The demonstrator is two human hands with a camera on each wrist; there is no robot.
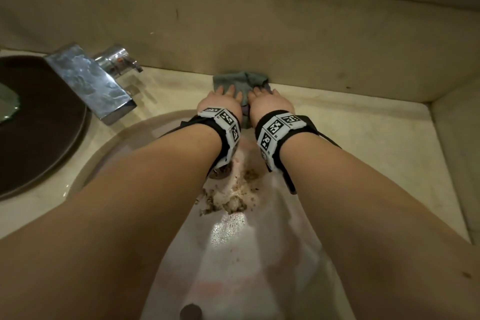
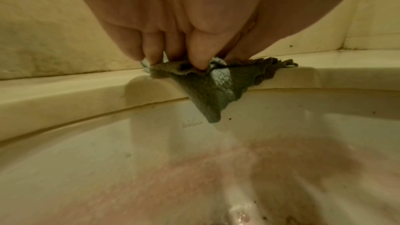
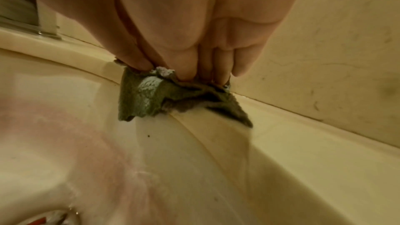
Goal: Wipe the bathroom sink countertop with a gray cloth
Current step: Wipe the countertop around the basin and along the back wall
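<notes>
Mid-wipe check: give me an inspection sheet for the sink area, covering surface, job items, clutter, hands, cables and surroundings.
Surface: beige countertop behind and right of the basin, faintly stained.
Job's things: gray cloth bunched on the back ledge against the wall, one corner hanging over the basin edge.
Clutter: brown debris in the sink basin near the drain; dark round dish at left.
Grippers: left hand and right hand side by side, fingers pressing the cloth down.
Cables: nothing seen.
Surroundings: chrome faucet at left; beige wall behind, with dark marks.
</notes>
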